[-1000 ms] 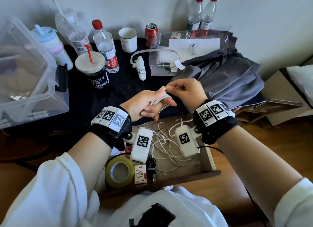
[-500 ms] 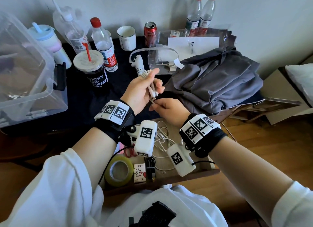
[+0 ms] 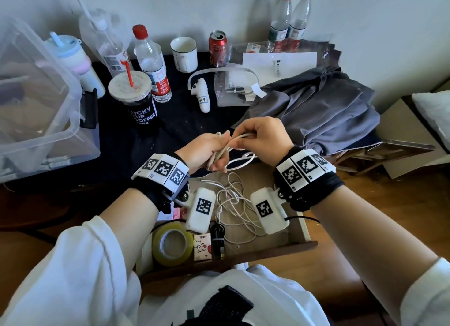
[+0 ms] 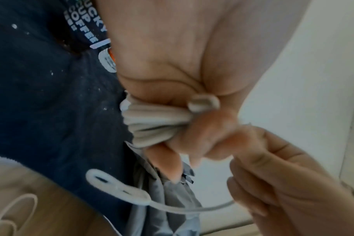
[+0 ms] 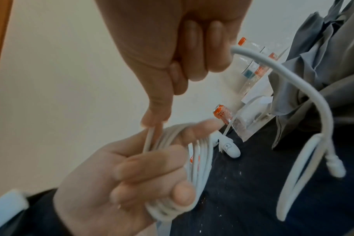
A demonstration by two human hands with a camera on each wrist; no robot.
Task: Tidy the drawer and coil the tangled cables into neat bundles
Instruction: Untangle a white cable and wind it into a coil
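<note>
My left hand [image 3: 209,150] grips a bundle of white cable loops [image 4: 154,126], seen in the right wrist view as several turns [image 5: 194,153] round its fingers. My right hand [image 3: 260,138] pinches the free strand of the same white cable [image 3: 239,138] just right of the left hand. The loose tail with its plug [image 5: 336,166] hangs below the right hand. Both hands are held above the back of the open wooden drawer [image 3: 280,249]. A tangle of thin white cables [image 3: 235,204] lies in the drawer beneath them.
The drawer also holds a tape roll [image 3: 171,244], a small card box [image 3: 202,247] and a black cable [image 3: 218,238]. On the dark tabletop stand a coffee cup [image 3: 136,101], bottles [image 3: 151,62], a mug [image 3: 183,54], a can [image 3: 217,48], a clear bin [image 3: 36,111] and grey cloth [image 3: 321,111].
The right hand has risen from below the left hand to its right side, carrying the free strand. The left hand has dropped nearer the drawer, still gripping the bundle.
</note>
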